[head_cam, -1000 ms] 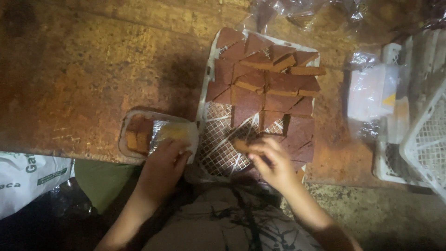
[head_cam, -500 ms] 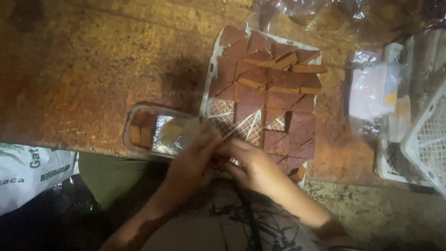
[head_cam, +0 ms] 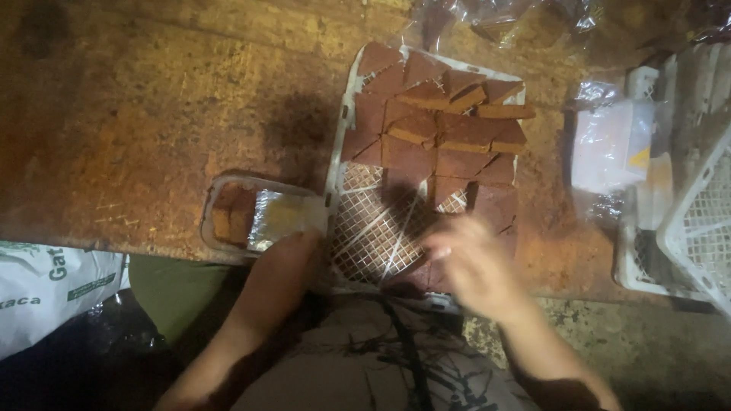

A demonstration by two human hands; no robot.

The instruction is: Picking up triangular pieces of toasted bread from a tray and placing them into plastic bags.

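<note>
At the near edge of a worn, rust-brown table (head_cam: 114, 137), the left hand (head_cam: 285, 262) rests against 1 small clear plastic container (head_cam: 263, 213) holding 2 brown cake slices (head_cam: 232, 215). The blurred right hand (head_cam: 476, 266) hovers over 1 white lattice tray (head_cam: 377, 228) of roughly 15 brown cake pieces (head_cam: 445, 129); its grip cannot be told.

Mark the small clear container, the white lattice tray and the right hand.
small clear container (head_cam: 263, 215): head view, on its foil-lined middle.
white lattice tray (head_cam: 373, 228): head view, on the bare lattice near its lower left.
right hand (head_cam: 476, 266): head view, on the blurred back of the hand.
</note>
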